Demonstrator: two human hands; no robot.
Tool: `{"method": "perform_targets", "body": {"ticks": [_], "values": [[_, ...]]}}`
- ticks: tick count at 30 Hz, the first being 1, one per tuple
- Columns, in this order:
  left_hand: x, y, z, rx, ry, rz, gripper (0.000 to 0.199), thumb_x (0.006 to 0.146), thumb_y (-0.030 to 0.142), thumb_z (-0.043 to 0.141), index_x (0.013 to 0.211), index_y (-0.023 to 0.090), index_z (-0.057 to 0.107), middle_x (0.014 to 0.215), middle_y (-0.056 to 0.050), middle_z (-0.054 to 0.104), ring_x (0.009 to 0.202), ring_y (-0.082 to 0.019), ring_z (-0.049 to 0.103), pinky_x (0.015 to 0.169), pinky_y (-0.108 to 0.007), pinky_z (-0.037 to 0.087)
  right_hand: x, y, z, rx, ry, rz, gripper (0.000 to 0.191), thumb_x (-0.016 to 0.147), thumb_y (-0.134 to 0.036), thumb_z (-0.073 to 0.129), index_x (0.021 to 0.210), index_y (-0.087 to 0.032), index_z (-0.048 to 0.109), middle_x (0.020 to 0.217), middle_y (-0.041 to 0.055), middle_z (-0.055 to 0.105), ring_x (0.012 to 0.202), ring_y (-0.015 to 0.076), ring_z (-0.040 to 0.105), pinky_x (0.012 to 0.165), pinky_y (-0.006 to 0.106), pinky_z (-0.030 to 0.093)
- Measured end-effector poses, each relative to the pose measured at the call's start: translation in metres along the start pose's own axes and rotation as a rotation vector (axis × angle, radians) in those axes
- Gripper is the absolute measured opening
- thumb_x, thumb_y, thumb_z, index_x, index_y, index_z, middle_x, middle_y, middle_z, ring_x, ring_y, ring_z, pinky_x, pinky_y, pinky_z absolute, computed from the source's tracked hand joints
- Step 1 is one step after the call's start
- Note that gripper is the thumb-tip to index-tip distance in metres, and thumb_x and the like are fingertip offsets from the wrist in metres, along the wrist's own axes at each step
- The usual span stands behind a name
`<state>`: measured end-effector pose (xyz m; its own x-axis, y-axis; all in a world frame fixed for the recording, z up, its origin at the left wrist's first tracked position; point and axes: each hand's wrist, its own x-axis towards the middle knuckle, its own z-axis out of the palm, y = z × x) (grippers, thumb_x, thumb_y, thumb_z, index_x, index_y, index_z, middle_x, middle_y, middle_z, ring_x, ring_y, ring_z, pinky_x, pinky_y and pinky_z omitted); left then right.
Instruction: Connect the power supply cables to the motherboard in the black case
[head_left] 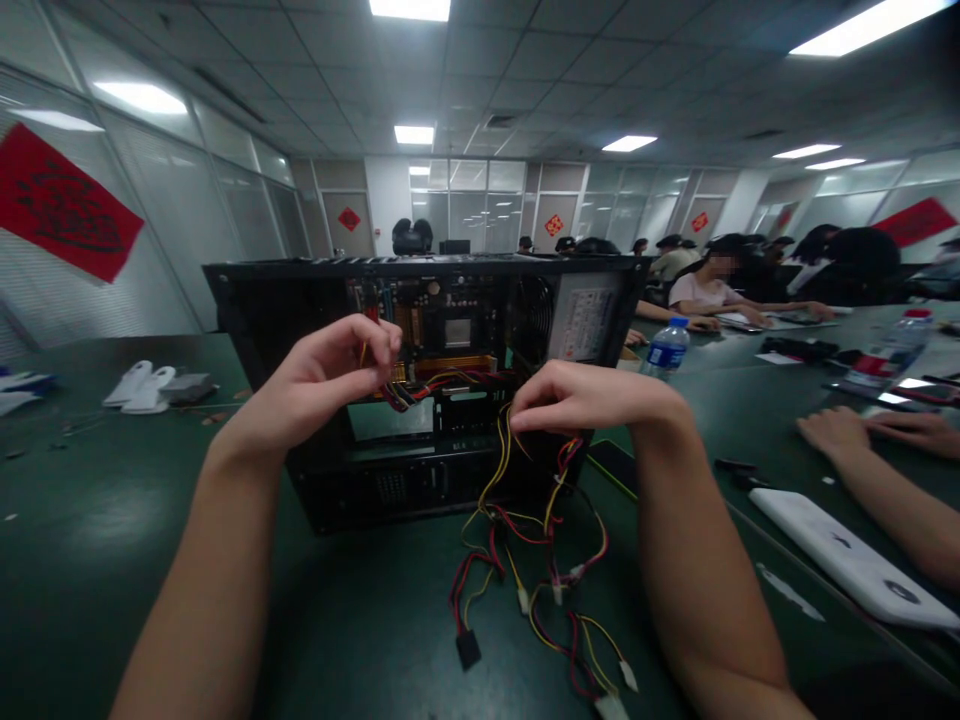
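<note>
A black computer case (262,345) stands on the table with its side off. Inside show the motherboard (427,320) and, at upper right, the power supply (589,318). My left hand (341,365) is closed at the case's opening, on a bundle of thin coloured cables (403,398). Lower right of it, my right hand (574,395) pinches yellow power cables (504,450) at the front of the case. From there red, yellow and black leads trail onto the table, ending in white connectors (523,600) and a black connector (468,650). My fingertips partly hide the cables.
A water bottle (667,348) stands right of the case, a red-capped bottle (896,350) farther right. A long white panel (855,555) lies near a co-worker's hands (836,440). At left are white objects (139,387). The green table (360,620) extends around the case.
</note>
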<state>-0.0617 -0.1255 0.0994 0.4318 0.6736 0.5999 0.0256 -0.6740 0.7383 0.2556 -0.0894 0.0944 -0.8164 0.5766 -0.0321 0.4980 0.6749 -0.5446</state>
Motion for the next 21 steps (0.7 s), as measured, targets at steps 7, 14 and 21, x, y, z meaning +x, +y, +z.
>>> {"method": "perform_targets", "body": {"ticks": [7, 14, 21], "values": [[0.005, 0.006, 0.02, -0.08, -0.083, -0.029, 0.02, 0.088, 0.015, 0.069, 0.086, 0.017, 0.049, 0.105, -0.007, 0.068, 0.076, -0.012, 0.064, 0.07, -0.027, 0.059, -0.032, 0.002, -0.01, 0.127, -0.075, 0.019, 0.051, 0.094, -0.058, 0.056, 0.087, -0.012, 0.076, 0.066, 0.0039, 0.067, 0.057, 0.0115, 0.061, 0.053, 0.021, 0.044], [0.005, 0.004, 0.056, -0.071, -0.257, -0.162, 0.026, 0.094, 0.025, 0.065, 0.092, 0.021, 0.039, 0.095, -0.003, 0.063, 0.08, -0.015, 0.068, 0.066, -0.026, 0.058, -0.014, -0.037, 0.009, 0.031, 0.361, -0.075, 0.041, 0.093, -0.051, 0.061, 0.108, -0.015, 0.072, 0.089, 0.0056, 0.072, 0.075, 0.0146, 0.063, 0.066, 0.023, 0.047], [0.0, 0.008, 0.063, 0.184, -0.209, -0.104, 0.032, 0.096, 0.023, 0.058, 0.122, 0.023, 0.04, 0.096, -0.001, 0.057, 0.085, -0.013, 0.061, 0.073, -0.025, 0.051, 0.014, -0.046, 0.024, 0.253, 0.566, -0.166, 0.038, 0.092, -0.05, 0.063, 0.085, -0.013, 0.065, 0.069, 0.0013, 0.06, 0.062, 0.0109, 0.055, 0.055, 0.021, 0.041]]}}
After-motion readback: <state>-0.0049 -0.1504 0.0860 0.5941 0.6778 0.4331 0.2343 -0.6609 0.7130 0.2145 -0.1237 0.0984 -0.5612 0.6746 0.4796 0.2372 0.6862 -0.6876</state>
